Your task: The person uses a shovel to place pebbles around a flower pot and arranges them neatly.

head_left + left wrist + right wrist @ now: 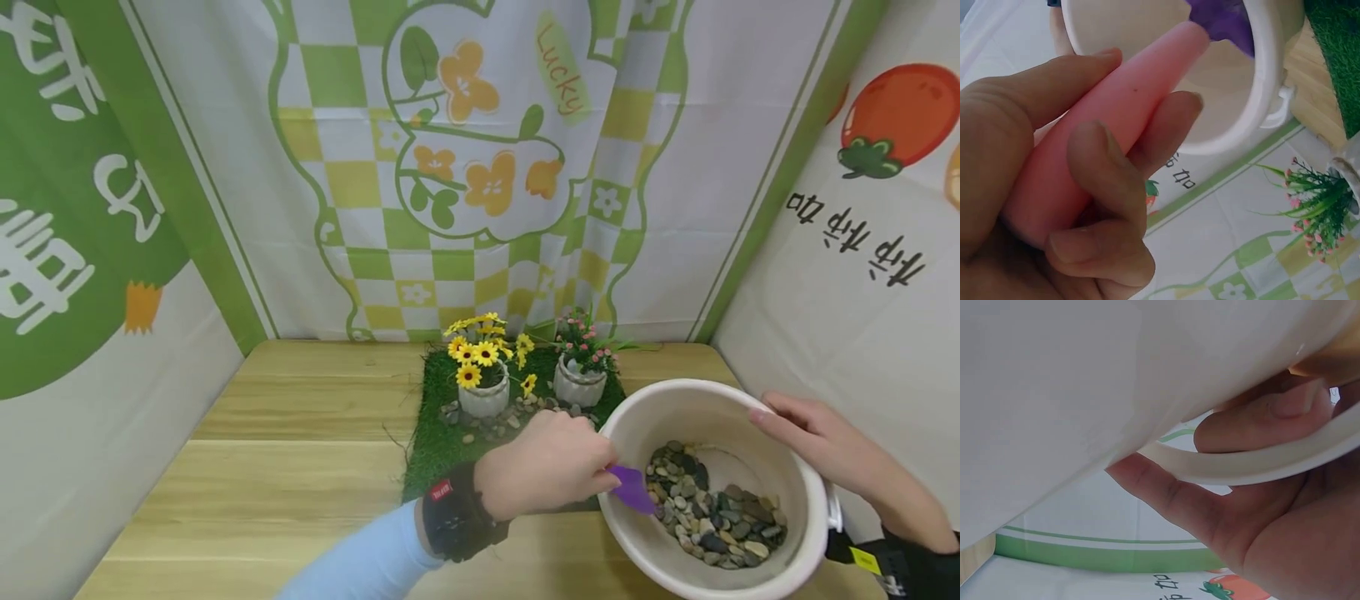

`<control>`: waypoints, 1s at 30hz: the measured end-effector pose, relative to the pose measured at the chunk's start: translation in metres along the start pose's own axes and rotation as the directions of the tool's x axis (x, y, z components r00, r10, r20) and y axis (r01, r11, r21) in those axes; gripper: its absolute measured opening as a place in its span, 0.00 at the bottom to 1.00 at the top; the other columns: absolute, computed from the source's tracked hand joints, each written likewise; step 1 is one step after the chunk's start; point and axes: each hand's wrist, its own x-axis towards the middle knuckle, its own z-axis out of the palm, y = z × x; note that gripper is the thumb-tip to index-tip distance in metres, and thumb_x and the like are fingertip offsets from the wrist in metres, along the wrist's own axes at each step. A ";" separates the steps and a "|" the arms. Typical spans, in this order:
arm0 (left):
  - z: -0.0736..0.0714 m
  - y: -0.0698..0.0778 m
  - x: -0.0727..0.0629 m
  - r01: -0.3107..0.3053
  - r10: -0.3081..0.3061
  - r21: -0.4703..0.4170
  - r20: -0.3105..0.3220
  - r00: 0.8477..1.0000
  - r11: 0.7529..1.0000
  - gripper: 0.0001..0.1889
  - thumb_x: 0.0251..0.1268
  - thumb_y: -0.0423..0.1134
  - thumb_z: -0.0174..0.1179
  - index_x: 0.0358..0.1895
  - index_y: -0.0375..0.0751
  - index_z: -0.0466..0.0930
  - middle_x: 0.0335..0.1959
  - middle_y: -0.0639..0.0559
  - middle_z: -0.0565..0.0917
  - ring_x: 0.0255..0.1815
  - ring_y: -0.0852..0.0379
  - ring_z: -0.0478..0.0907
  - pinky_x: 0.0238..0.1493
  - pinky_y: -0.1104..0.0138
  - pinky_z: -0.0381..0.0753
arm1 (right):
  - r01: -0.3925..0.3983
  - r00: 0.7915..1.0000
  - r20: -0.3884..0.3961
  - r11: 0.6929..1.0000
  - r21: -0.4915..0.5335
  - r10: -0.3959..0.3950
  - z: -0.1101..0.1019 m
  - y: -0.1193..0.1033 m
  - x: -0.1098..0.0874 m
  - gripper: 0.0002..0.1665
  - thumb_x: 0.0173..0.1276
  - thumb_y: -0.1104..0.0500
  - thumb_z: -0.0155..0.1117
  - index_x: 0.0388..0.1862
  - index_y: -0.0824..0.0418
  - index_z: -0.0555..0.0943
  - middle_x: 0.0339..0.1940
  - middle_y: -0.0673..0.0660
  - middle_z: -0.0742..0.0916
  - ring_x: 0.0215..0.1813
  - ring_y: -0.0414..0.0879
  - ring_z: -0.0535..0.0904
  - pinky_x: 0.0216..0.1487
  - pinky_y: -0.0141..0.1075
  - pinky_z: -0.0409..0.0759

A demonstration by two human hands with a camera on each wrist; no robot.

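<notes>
My left hand (547, 462) grips the pink handle (1113, 103) of a small shovel, fingers curled round it. Its purple blade (632, 489) reaches over the near-left rim into a white bucket (712, 408), close to the pebbles. Grey, tan and dark pebbles (720, 521) lie loose on the bucket's bottom. At the bucket's right side is my right hand (832, 442), thumb on the rim. The right wrist view shows the curved white bail handle (1260, 464) held within that hand's fingers, against the bucket's outer wall. The bucket's opening tips toward me.
Behind the left hand lies a green artificial grass mat (435, 450). On it stand a white pot (483, 398) of yellow flowers and another pot (579, 385) of pink flowers, with scattered stones (498, 425) around them. The wooden table (300, 467) extends left; printed cloth (495, 275) hangs behind.
</notes>
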 end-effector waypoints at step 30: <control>0.019 0.039 0.031 0.024 -0.030 0.039 0.173 0.985 0.999 0.14 0.68 0.46 0.60 0.21 0.57 0.75 0.20 0.64 0.75 0.19 0.67 0.71 0.17 0.70 0.69 | -0.003 1.000 -0.025 1.000 -0.011 0.002 0.005 -0.002 -0.001 0.09 0.78 0.65 0.46 0.36 0.57 0.70 0.26 0.45 0.82 0.23 0.41 0.85 0.18 0.39 0.81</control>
